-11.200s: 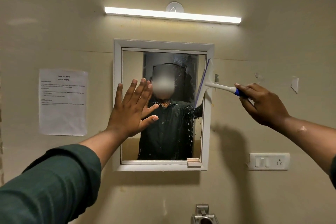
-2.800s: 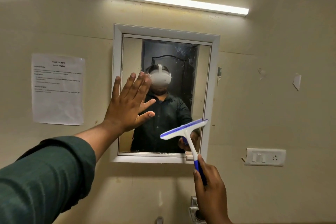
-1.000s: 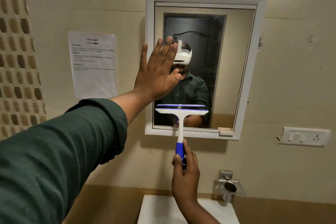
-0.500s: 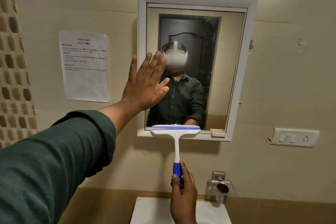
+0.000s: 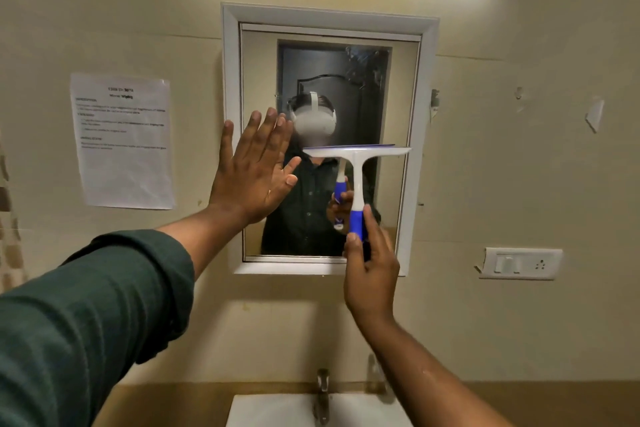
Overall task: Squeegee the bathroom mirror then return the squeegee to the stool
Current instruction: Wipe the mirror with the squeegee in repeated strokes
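Head view: right hand [image 5: 372,274] below the mirror's [image 5: 398,97] lower right, fingers [image 5: 353,246] curled round the blue grip of the squeegee [image 5: 356,163]. Blade level, above the fingers, across the right half of the glass. Left hand [image 5: 251,168] flat, fingers straight, pressed on the mirror's left edge, holding nothing. Step in hand: wiping. Droplets remaining upper right; next stroke likely there. Stool not in view.
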